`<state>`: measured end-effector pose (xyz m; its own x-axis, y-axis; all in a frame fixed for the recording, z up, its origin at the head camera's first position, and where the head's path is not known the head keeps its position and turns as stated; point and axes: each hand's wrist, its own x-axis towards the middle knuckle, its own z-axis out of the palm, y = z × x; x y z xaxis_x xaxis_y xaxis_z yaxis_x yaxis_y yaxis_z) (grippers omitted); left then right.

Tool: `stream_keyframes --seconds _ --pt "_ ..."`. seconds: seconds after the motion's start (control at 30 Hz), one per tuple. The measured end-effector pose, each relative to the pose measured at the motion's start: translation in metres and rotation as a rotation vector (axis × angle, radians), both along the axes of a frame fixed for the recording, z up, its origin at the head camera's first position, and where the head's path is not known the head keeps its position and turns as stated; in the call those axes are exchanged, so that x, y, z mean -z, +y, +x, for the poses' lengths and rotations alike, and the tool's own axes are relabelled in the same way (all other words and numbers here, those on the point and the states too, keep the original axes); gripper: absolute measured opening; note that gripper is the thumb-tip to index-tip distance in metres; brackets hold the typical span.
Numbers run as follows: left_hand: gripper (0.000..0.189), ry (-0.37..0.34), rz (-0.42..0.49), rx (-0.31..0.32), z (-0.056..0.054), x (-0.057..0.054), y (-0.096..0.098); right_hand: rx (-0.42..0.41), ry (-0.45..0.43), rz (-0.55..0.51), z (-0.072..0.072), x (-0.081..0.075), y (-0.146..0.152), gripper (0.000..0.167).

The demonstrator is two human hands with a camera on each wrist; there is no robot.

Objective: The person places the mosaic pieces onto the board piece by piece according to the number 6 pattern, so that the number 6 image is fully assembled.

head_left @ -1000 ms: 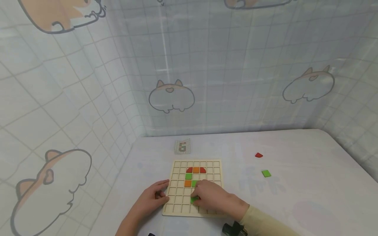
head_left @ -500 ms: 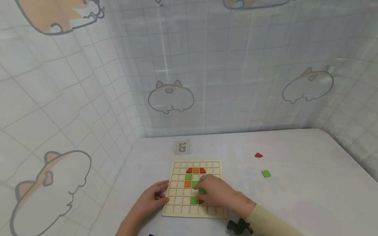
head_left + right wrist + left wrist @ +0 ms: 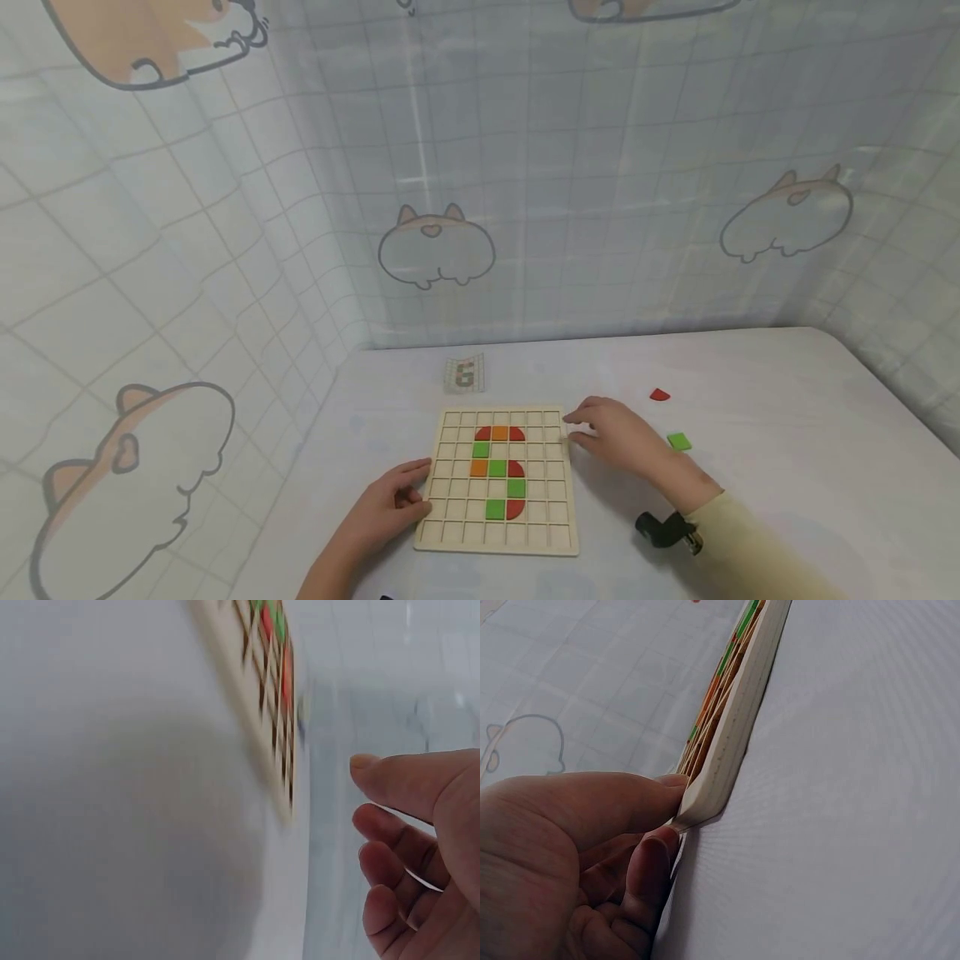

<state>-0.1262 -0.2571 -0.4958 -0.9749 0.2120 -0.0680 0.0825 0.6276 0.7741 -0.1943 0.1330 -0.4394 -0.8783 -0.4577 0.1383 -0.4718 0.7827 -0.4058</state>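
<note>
A pale wooden grid board lies on the table, with red, orange and green tiles seated in its squares in a curved figure. Against the board's left edge rests my left hand; its thumb and a forefinger touch the rim, spread apart along it in the head view. In the left wrist view the thumb meets the rim close to a corner. My right hand hovers just beyond the upper right edge, fingers loosely bent and holding nothing. A green square tile and a red quarter-round tile lie farther right.
Behind the board lies a small gridded card printed with a similar figure. A dark wrist device sits by the right sleeve. Pale curtains with cartoon animals enclose the table's back and sides.
My right hand has lifted off the board and moved right and away, uncovering red and green tiles in the lower part of the figure. The left hand has stayed at the edge.
</note>
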Motion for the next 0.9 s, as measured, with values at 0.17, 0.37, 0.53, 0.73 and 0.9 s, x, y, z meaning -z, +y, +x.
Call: stream_keyframes --seconds 0.17,0.37,0.53,0.73,0.9 --pt "0.060 0.002 0.002 0.002 0.001 -0.003 0.001 0.035 0.034 0.024 -0.023 0.005 0.046 0.030" --pt "0.059 0.013 0.013 0.007 0.002 -0.003 0.002 0.062 0.016 0.025 -0.040 0.005 0.091 0.029" --pt "0.059 0.006 0.010 0.009 0.002 -0.001 0.000 0.082 0.033 0.053 -0.050 0.008 0.113 0.027" --pt "0.060 0.003 0.014 0.022 0.002 0.000 -0.001 0.093 0.004 0.128 -0.059 0.015 0.126 0.023" --pt "0.059 0.009 0.008 0.021 0.001 0.001 -0.001 0.115 -0.063 0.149 -0.065 0.020 0.130 0.022"
